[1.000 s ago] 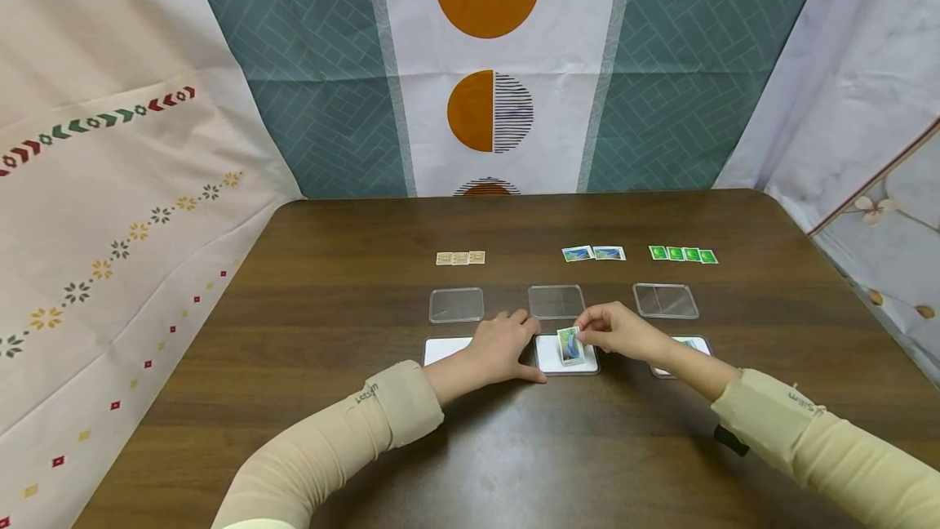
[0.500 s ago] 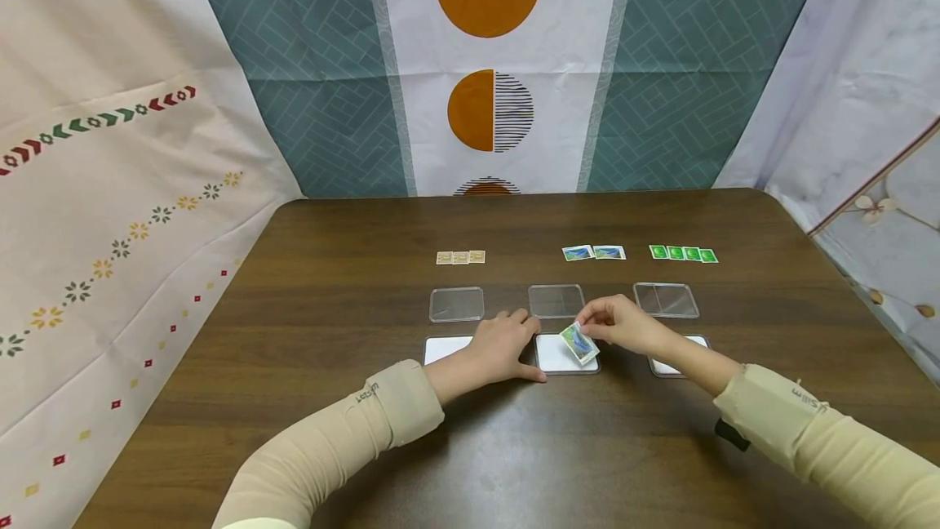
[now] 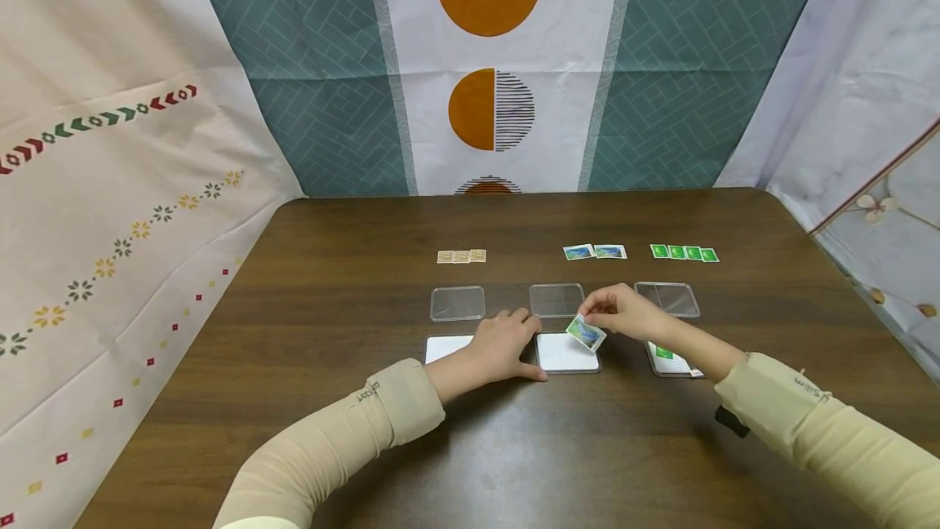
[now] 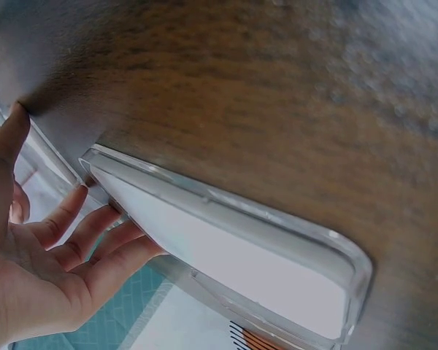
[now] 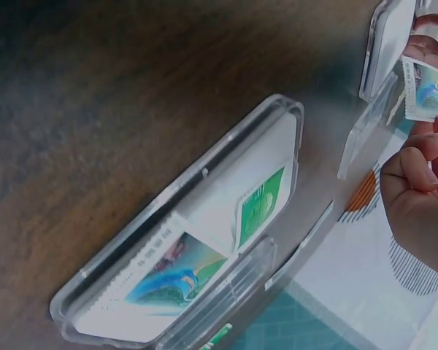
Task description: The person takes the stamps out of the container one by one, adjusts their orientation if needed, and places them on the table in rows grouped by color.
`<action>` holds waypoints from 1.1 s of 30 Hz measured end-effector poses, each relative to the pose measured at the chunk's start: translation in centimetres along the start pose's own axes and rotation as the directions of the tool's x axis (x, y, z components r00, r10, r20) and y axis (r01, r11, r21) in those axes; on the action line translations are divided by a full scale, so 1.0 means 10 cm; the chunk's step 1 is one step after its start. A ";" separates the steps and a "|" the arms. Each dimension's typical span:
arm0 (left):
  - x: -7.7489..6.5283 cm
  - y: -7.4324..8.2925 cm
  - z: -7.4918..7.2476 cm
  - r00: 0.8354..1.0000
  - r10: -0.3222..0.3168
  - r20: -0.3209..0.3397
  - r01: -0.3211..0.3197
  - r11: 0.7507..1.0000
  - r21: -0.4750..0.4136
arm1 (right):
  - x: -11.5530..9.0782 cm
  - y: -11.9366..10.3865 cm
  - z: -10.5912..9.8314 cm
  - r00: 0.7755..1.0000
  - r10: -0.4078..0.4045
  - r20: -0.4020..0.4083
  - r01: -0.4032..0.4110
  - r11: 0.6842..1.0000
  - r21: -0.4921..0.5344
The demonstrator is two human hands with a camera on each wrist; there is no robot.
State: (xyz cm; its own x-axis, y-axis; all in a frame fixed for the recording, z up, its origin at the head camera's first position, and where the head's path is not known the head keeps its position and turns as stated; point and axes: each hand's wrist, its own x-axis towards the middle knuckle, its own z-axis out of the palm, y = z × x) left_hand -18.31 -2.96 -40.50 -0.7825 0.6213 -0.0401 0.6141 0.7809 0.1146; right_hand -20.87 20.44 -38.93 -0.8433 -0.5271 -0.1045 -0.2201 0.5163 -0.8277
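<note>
My right hand pinches a postage stamp by its upper corner. The stamp has a blue-and-green picture and is tilted over the back right part of the middle clear case, whose inside is white. My left hand rests with fingers spread between the left case and the middle one, thumb near the middle case's front left corner. In the right wrist view, the right case holds a green stamp and a larger blue-and-green stamp. My right forearm partly covers that case in the head view.
Behind the cases lie three clear lids, left, middle and right. Further back are rows of stamps: tan ones, two blue ones and several green ones. Curtains hang behind the wooden table.
My right hand has lifted the stamp from the middle of the middle case toward its back right corner, and the stamp has turned from upright to slanted. My left hand has stayed put.
</note>
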 end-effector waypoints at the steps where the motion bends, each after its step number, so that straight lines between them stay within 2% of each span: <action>1: 0.00 0.00 0.00 1.000 0.000 0.000 0.000 1.000 0.000 | 0.00 0.00 -0.01 1.000 -0.006 0.004 0.006 1.000 0.002; 24: 0.01 -0.01 0.02 1.000 0.003 -0.011 -0.003 1.000 0.016 | 0.15 -0.04 -0.23 0.997 -0.067 -0.032 0.064 0.994 -0.085; 33: 0.02 -0.01 0.03 1.000 0.003 -0.011 -0.002 1.000 0.013 | 0.24 -0.09 -0.35 0.996 -0.091 0.026 0.094 0.985 -0.147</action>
State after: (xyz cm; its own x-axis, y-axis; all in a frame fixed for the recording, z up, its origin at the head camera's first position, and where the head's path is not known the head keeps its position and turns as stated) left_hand -18.52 -2.94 -40.79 -0.7820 0.6226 -0.0290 0.6173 0.7801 0.1014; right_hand -24.43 21.06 -36.56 -0.8068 -0.5892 -0.0435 -0.3675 0.5581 -0.7439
